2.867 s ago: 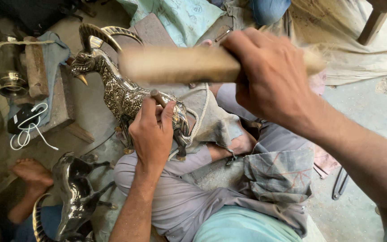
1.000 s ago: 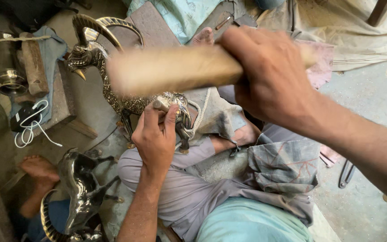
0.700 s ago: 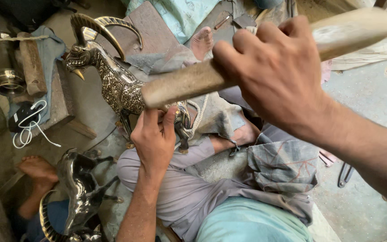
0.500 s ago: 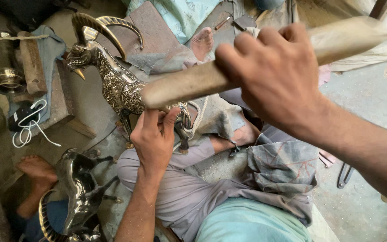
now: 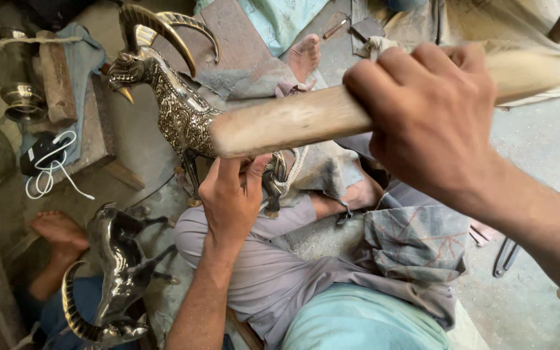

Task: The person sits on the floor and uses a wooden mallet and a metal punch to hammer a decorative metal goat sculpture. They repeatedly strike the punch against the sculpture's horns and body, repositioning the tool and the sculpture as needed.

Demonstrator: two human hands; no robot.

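Observation:
A brass goat figure (image 5: 170, 97) with long curved horns and engraved body stands upright over my lap. My left hand (image 5: 231, 201) grips its hind part, and whatever sits under the fingers is hidden. My right hand (image 5: 432, 120) is closed around a thick wooden stick (image 5: 293, 123), held level just above the figure's back, its blunt end close to the left hand's fingertips.
A second, darker goat figure (image 5: 115, 272) lies at lower left beside another person's bare foot (image 5: 56, 233). A metal vessel (image 5: 17, 81), a wooden block (image 5: 56, 78) and a white cable (image 5: 50, 165) sit on a cloth at left. Pliers (image 5: 507, 249) lie on the floor at right.
The stick was swung up at a slant and has come back down to level over the figure's back. My left hand has kept its hold on the goat.

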